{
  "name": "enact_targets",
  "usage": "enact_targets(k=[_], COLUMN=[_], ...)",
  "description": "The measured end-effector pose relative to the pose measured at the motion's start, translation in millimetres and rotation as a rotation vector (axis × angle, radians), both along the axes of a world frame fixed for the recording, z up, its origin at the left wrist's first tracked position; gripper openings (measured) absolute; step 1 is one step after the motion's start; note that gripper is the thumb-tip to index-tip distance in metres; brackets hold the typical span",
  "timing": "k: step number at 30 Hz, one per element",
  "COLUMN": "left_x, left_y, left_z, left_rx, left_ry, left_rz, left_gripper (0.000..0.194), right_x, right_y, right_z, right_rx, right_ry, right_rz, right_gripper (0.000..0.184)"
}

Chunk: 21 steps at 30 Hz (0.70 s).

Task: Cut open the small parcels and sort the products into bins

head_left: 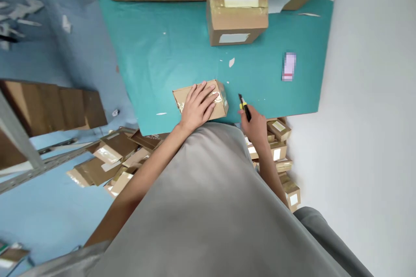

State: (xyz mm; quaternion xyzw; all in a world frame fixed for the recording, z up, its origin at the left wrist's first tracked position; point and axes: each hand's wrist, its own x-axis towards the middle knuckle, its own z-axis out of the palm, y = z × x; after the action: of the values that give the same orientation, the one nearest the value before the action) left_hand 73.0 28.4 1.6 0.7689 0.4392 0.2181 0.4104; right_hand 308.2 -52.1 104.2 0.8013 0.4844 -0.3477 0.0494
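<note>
Brown, a carton (220,111) lay beneath our flat, unclenched left hand (199,106); our right hand (254,124) gripped a utility knife (244,106); a slip on glossy tape (219,99) risked cutting us.

Labelled carton (238,18) on teal tabletop (156,56), paper scrap (232,62) near it, small boxes (277,152) beside white wall (367,117), blue floor (65,207)
</note>
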Motion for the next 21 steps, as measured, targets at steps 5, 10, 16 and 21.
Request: enact_targets(k=[5, 10, 16, 21], left_x=[-49.5, -79.9, -88.7, -84.7], left_y=[-17.3, -42.0, -65.9, -61.2], left_z=[4.1, 8.3, 11.0, -21.1], left_rx=[-0.026, 0.012, 0.008, -0.229], left_ry=[0.098, 0.105, -0.104, -0.35], left_rz=[0.138, 0.32, 0.538, 0.558], left_gripper=[0.053, 0.054, 0.047, 0.045], right_x=[15.8, -8.1, -16.2, 11.1], right_y=[30.8, 57.0, 44.7, 20.6], right_z=[-106.3, -181.4, -170.5, -136.9], right_rx=[0.091, 0.101, 0.278, 0.335], right_ry=[0.262, 0.392, 0.426, 0.192], right_rz=[-0.198, -0.303, -0.214, -0.08], right_gripper=[0.044, 0.032, 0.033, 0.043])
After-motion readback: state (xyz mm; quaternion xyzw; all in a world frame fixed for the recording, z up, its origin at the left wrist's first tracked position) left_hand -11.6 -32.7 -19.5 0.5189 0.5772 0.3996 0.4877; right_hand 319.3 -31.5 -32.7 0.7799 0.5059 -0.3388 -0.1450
